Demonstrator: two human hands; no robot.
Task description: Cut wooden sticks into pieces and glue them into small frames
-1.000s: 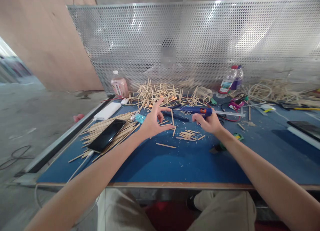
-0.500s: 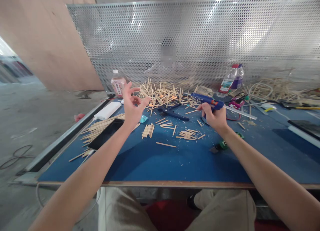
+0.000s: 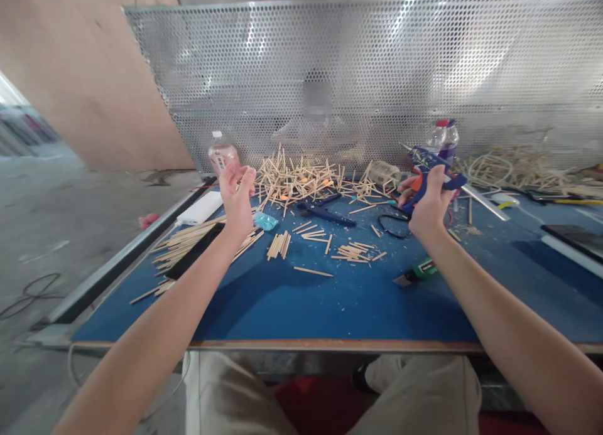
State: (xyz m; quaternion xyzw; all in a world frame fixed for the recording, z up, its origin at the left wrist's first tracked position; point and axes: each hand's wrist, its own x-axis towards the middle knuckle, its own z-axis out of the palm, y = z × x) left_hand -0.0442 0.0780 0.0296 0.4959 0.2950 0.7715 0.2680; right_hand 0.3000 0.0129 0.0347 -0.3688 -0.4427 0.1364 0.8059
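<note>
My right hand [image 3: 426, 206] is closed round a blue and orange glue gun [image 3: 436, 171], lifted above the blue table [image 3: 339, 297] with its nozzle pointing up and left. My left hand [image 3: 237, 196] is raised over the left side, fingers loosely curled together; I cannot see anything in them. Below it lie a bundle of long wooden sticks [image 3: 188, 240] and a black phone [image 3: 195, 250]. Short cut sticks [image 3: 351, 253] are scattered in the middle. A glued stick tangle [image 3: 301, 177] sits at the back.
Blue pliers [image 3: 327, 212] lie near the middle. A white power bank [image 3: 202, 209], a pink bottle [image 3: 221, 155], two water bottles [image 3: 443, 140] and a green-handled tool [image 3: 419, 272] are on the table. A perforated metal screen [image 3: 377, 71] closes the back. More stick work lies at the right.
My right hand has lifted the glue gun up and to the right off the table. My left hand has let go of small sticks and risen to the left.
</note>
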